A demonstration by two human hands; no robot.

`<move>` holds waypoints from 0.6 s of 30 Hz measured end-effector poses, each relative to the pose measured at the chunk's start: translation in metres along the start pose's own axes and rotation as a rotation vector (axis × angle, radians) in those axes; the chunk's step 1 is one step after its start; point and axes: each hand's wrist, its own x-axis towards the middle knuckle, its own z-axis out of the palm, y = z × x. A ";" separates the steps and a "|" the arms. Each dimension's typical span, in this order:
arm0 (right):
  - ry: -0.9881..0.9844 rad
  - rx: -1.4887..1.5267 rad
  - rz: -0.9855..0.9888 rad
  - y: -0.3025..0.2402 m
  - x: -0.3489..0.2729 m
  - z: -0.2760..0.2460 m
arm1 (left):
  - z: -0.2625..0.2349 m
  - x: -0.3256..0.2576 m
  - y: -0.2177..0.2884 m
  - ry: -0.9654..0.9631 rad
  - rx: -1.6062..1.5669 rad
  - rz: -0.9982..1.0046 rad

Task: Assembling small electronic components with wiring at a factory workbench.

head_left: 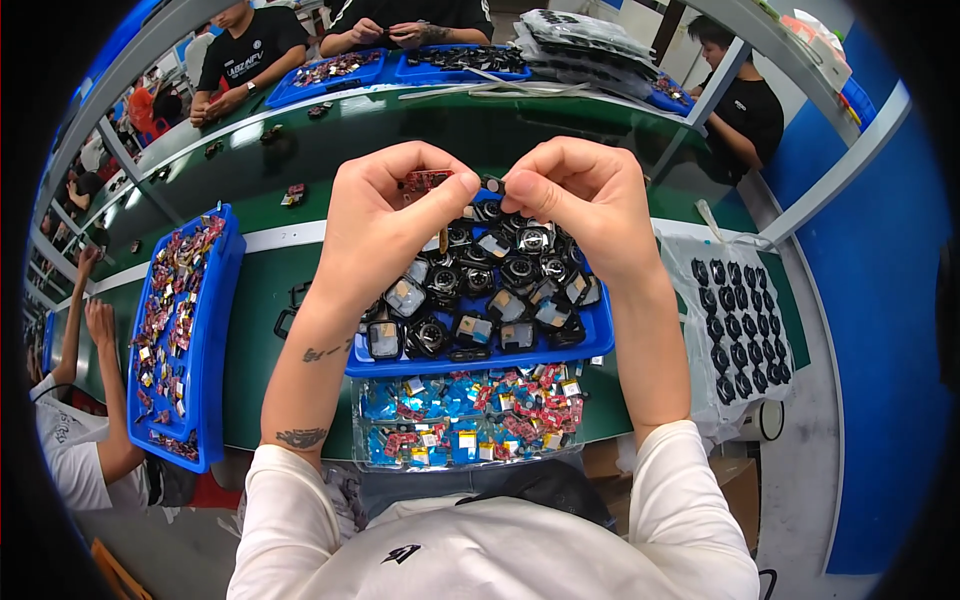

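Green bench [262, 290], head view: left hand [392, 205] pinches a red circuit board [424, 181], right hand [583, 198] fingertip-grips a small dark part [492, 185], joined or not unclear, both raised near far edge of blue tray [490, 363]. Board probably light, stiff, fragile; hold by edges.

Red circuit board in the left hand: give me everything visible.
The red circuit board is small and speckled with paler spots that look like components. The left hand holds it raised above the green worktable, partly hiding it. Its exact tilt is unclear, as is any link to the small dark part by the right hand.
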 end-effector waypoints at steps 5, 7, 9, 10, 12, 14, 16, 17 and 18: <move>-0.057 0.016 -0.080 0.007 0.000 0.003 | -0.003 0.001 -0.004 -0.091 -0.020 -0.038; -0.104 0.068 -0.066 0.009 0.001 0.005 | -0.004 0.002 -0.004 -0.132 -0.042 -0.052; -0.050 -0.018 -0.074 0.011 0.005 -0.001 | -0.008 0.004 -0.004 -0.161 -0.136 -0.008; -0.017 -0.086 -0.080 0.012 0.007 -0.008 | -0.012 0.005 -0.002 -0.203 -0.176 -0.025; 0.112 -0.594 -0.183 0.017 0.013 -0.020 | -0.015 0.006 -0.001 -0.192 -0.165 0.011; 0.055 -1.218 0.022 0.016 0.014 -0.029 | -0.017 0.005 0.000 -0.176 -0.149 0.004; -0.059 -1.277 0.244 0.028 0.015 -0.042 | -0.016 0.005 0.002 -0.163 -0.093 -0.005; -0.087 -1.333 0.184 0.051 0.010 -0.051 | -0.015 0.006 0.002 -0.166 -0.098 -0.005; -0.121 -1.382 0.121 0.059 0.008 -0.049 | -0.016 0.005 0.001 -0.169 -0.068 -0.007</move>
